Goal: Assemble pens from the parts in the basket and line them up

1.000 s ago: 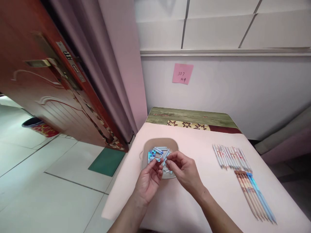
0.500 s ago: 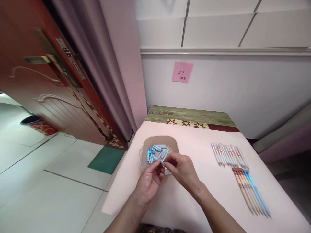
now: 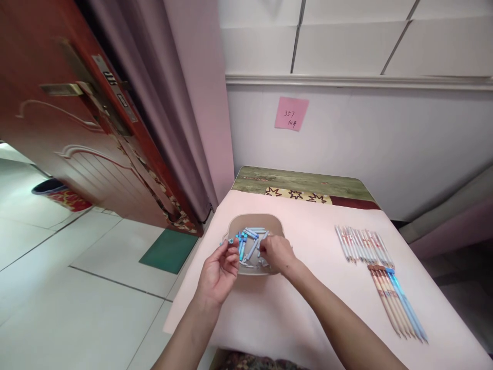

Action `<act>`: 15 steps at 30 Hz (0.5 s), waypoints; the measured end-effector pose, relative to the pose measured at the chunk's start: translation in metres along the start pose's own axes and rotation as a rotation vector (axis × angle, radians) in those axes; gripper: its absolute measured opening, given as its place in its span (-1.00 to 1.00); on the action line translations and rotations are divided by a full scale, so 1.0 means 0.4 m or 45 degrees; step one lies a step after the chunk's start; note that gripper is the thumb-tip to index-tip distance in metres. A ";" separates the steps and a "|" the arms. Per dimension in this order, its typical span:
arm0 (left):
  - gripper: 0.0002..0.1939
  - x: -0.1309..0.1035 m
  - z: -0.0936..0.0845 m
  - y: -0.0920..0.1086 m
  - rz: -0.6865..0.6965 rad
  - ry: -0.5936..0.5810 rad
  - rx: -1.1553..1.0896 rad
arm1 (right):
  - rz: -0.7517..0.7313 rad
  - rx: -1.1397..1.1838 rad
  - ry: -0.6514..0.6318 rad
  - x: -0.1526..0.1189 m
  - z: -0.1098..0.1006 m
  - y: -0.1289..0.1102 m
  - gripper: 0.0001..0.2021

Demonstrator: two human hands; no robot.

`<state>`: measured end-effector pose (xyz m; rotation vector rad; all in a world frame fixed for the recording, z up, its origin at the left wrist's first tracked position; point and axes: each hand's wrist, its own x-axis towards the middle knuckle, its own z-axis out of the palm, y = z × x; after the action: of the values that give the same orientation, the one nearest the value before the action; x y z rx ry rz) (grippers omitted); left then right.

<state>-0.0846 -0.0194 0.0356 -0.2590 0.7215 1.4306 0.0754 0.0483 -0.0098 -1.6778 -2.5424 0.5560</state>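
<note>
My left hand (image 3: 219,271) pinches a small light-blue pen part (image 3: 231,241) with a teal end, above the left rim of a beige plastic basin (image 3: 235,224). My right hand (image 3: 278,253) dips into the basin's right side, its fingers curled closed, and whatever they grip is hidden. Several short blue and pale-blue pen parts (image 3: 252,248) lie loose in the basin, some with brighter blue or teal ends.
The basin stands on a pink-covered table (image 3: 316,308). To the right lie a row of whitish patterned pens (image 3: 364,244), several brown-topped pens (image 3: 386,298) and blue pens (image 3: 407,303). A pink note (image 3: 291,113) is on the wall behind; a red door (image 3: 77,128) stands left.
My hands have moved apart. The left went left and slightly up with the small pen part, and the right moved down into the basin.
</note>
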 end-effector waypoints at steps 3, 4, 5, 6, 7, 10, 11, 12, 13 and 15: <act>-0.88 -0.001 -0.001 -0.011 -0.037 0.019 0.013 | -0.008 -0.108 -0.105 0.016 0.040 -0.029 -0.84; -0.88 -0.001 -0.003 -0.014 -0.033 0.023 0.013 | -0.008 -0.133 -0.123 0.019 0.048 -0.037 -0.82; -0.88 0.000 -0.005 -0.018 -0.029 0.027 0.017 | -0.007 -0.151 -0.137 0.021 0.053 -0.045 -0.79; -0.88 0.001 -0.008 -0.022 -0.026 0.032 0.027 | -0.007 -0.164 -0.147 0.023 0.055 -0.051 -0.77; -0.88 0.003 -0.013 -0.026 -0.031 0.035 0.043 | -0.009 -0.170 -0.153 0.024 0.057 -0.056 -0.76; -0.89 0.006 -0.027 -0.043 -0.087 0.021 0.111 | -0.022 -0.157 -0.148 0.025 0.057 -0.063 -0.77; -0.89 0.007 -0.031 -0.048 -0.111 0.007 0.131 | -0.025 -0.143 -0.138 0.025 0.057 -0.062 -0.78; -0.88 0.008 -0.035 -0.053 -0.131 -0.014 0.144 | -0.025 -0.123 -0.122 0.024 0.055 -0.060 -0.80; -0.88 0.009 -0.037 -0.056 -0.144 -0.037 0.150 | -0.020 -0.100 -0.097 0.022 0.052 -0.056 -0.82; -0.87 0.010 -0.039 -0.059 -0.162 -0.080 0.139 | 0.001 -0.037 -0.022 0.014 0.039 -0.046 -0.84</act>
<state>-0.0668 -0.0288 0.0155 -0.1712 0.7170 1.2690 0.0534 0.0427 -0.0192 -1.6912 -2.5739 0.5383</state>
